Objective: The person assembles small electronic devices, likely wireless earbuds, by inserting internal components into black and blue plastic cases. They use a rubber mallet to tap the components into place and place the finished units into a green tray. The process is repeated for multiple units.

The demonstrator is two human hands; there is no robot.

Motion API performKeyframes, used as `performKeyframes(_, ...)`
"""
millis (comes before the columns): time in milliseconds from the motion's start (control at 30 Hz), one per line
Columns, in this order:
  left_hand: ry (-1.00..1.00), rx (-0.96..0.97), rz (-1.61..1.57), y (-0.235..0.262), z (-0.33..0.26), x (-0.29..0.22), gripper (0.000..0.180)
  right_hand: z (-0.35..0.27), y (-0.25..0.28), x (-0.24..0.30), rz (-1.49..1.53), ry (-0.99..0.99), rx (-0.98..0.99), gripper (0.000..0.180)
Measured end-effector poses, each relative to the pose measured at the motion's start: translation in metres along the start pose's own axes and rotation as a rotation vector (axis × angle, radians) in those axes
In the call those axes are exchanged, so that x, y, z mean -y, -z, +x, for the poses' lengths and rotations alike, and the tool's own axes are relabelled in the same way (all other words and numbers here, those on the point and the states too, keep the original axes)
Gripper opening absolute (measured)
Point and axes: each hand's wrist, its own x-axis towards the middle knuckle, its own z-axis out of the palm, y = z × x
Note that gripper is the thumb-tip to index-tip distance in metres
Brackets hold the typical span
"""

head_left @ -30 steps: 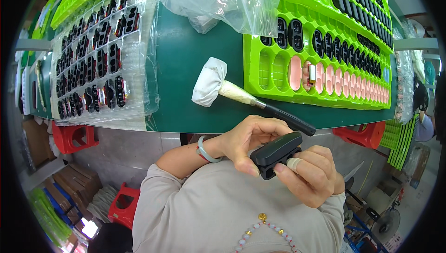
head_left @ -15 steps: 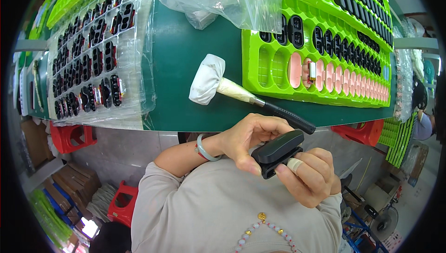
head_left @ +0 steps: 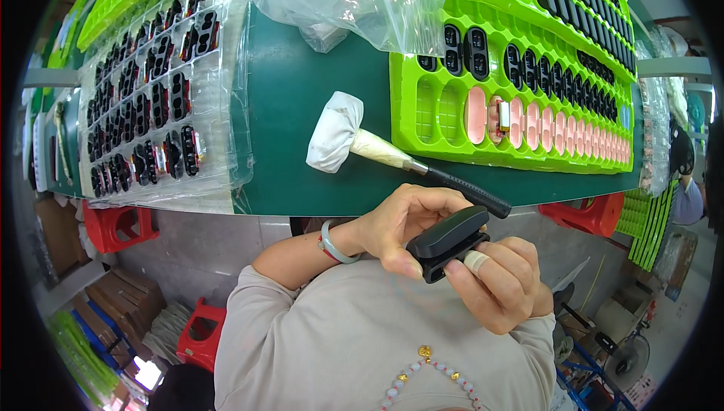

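Pinching a black case, plain top uppermost, between left fingers and right fingers.

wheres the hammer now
In the head view, the hammer lies on the table, its head left of the near green tray, grip beyond the left hand.

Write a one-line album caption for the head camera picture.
Left hand and right hand hold a black case near a white-headed mallet and a bright green tray of pink and black parts.
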Motion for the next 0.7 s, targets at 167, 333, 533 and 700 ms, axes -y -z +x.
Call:
performKeyframes(167,-0.004,0.016,0.021,0.0028,-0.0001,0.0008,0.079,-0.0006,0.0001,-0.0006,0.014,-0.01,0.012,0.028)
performKeyframes(333,-0.03,0.014,0.023,0.0033,-0.0001,0.0014,0.075,0.0001,-0.0006,-0.0028,0.036,-0.006,0.022,0.027)
performKeyframes(533,-0.054,0.018,0.031,0.0038,0.0005,0.0022,0.073,0.0011,-0.0004,-0.0035,0.035,-0.003,0.03,0.027)
performKeyframes(700,-0.04,0.021,0.021,0.0038,0.0005,0.0008,0.072,0.0035,-0.0008,-0.007,0.083,0.009,0.023,0.026)
